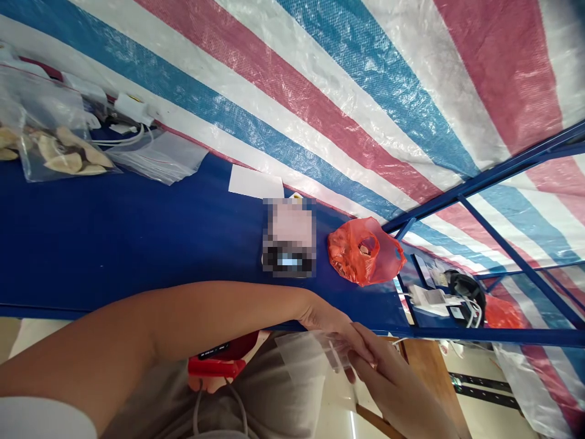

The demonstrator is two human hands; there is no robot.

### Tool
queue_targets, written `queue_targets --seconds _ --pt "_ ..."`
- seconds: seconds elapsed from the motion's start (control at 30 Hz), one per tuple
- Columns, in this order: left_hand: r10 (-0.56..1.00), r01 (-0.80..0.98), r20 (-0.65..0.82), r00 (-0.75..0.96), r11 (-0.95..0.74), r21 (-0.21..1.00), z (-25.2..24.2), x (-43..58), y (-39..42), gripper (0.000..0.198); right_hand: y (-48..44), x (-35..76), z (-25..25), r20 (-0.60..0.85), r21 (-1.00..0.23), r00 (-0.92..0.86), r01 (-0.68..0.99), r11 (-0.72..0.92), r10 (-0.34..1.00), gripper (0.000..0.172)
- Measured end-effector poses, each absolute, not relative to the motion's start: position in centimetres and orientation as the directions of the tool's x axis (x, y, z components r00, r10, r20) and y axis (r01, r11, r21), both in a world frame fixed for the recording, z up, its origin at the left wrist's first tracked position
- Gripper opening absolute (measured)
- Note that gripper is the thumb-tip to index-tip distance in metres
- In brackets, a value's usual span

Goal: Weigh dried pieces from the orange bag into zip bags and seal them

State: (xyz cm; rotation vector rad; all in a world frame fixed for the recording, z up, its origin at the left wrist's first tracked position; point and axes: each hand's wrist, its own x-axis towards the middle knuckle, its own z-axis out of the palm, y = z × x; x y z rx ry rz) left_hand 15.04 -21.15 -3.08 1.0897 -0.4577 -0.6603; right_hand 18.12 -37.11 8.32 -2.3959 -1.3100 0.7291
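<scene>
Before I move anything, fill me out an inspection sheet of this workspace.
Surface: blue table, with bare stretches showing.
Job's things: clear bag, held off the table's near edge; no contents made out.
Clutter: slices in a bag and flat bags at left; white card at the back; pixelated item, details unreadable; red bag to its right.
Hands: left hand and right hand meet at the clear bag; exact finger grip partly hidden.
Cables: white cables at rear left, more at far right.
Surroundings: striped sheet behind; blue frame at right.
</scene>
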Motion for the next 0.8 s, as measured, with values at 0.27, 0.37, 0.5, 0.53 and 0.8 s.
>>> queue_targets --seconds 0.27,0.37,0.5,0.53,0.8 --pt "-0.645 0.249 0.036 0.763 0.345 0.905 -3.3 15.1 -21.2 0.056 -37.8 18.1 8.6 -0.285 -0.519 0.461 0.663 -0.539 0.841 0.039" --pt "-0.618 0.335 -0.032 0.786 0.382 0.861 -3.0 15.0 -20.9 0.057 -38.6 20.8 8.6 -0.229 -0.650 0.505 0.557 -0.517 0.832 0.032" --pt "-0.593 0.436 -0.121 0.796 0.423 0.794 -2.4 14.7 -20.5 0.053 -35.2 27.8 7.4 0.091 -0.783 0.792 0.432 -0.448 0.604 0.026" --pt "-0.586 0.432 -0.120 0.801 0.428 0.794 -2.3 14.7 -20.5 0.053 -33.4 29.7 6.8 0.125 -0.739 0.806 0.465 -0.488 0.579 0.028" --pt "-0.582 0.408 -0.094 0.807 0.435 0.803 -3.6 15.8 -20.8 0.050 -21.2 37.4 2.9 0.146 -0.307 0.631 0.761 -0.571 0.762 0.027"
